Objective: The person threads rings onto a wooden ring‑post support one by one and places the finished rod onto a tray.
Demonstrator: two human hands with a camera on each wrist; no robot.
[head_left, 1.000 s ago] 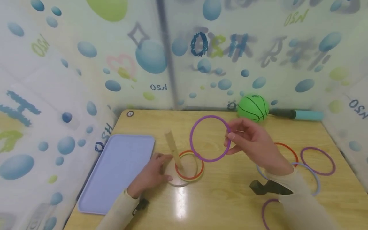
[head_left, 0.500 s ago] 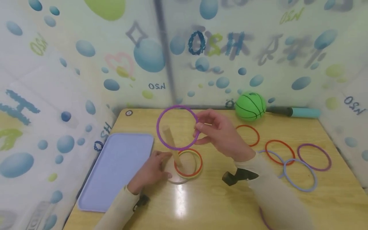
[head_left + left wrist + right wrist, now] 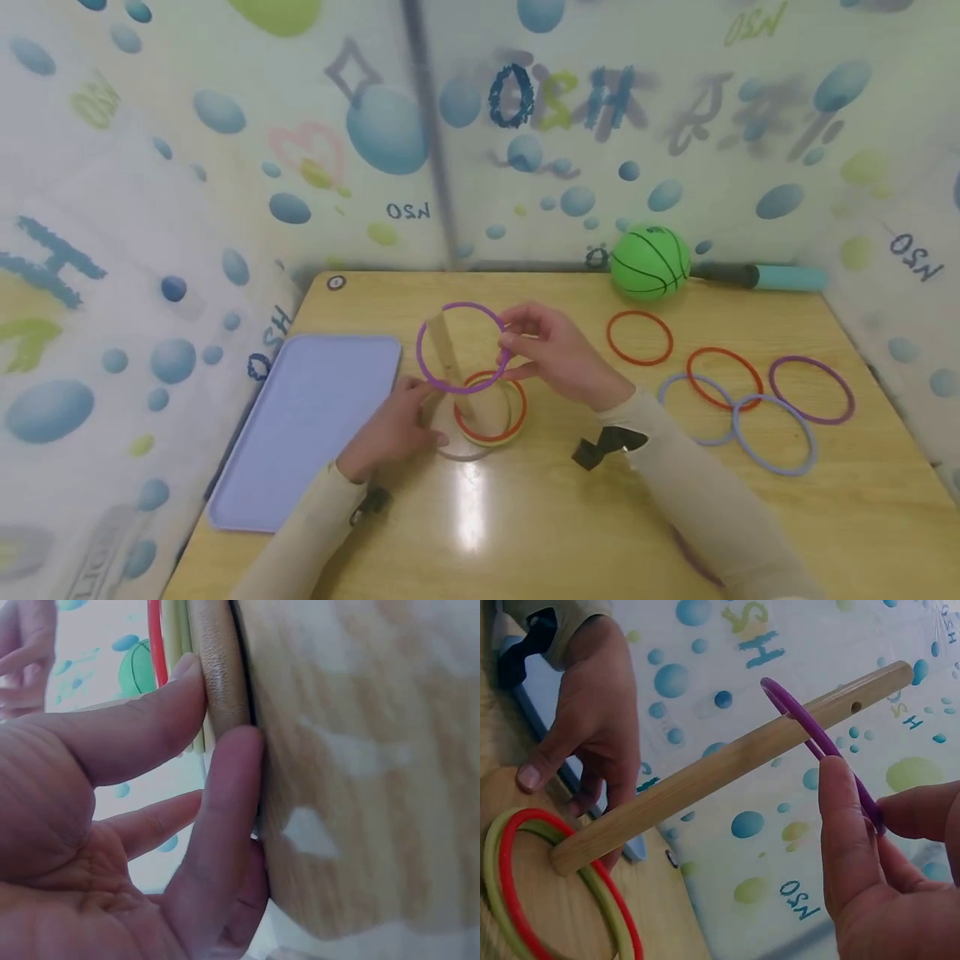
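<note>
My right hand (image 3: 558, 354) pinches a purple ring (image 3: 422, 362) between thumb and fingers. The ring encircles the upper part of an upright wooden post (image 3: 450, 367); in the right wrist view the tilted purple ring (image 3: 799, 712) hangs below the post's tip. Round the foot of the post lie a red ring (image 3: 506, 862) and a yellow-green ring (image 3: 490, 859) on the round wooden base (image 3: 461, 454). My left hand (image 3: 390, 429) holds the base by its left edge. Close up in the left wrist view, thumb and a finger press the base's rim (image 3: 221, 667).
A lilac tray (image 3: 307, 417) lies at the left. On the right side are red rings (image 3: 640, 362), blue rings (image 3: 772, 471) and a purple ring (image 3: 851, 408). A green ball (image 3: 650, 262) and a pump (image 3: 787, 277) sit along the back wall. Another purple ring (image 3: 693, 558) is partly under the right sleeve.
My right hand has carried the purple ring leftward to the post and then lowered it over the top. The left hand has stayed at the base.
</note>
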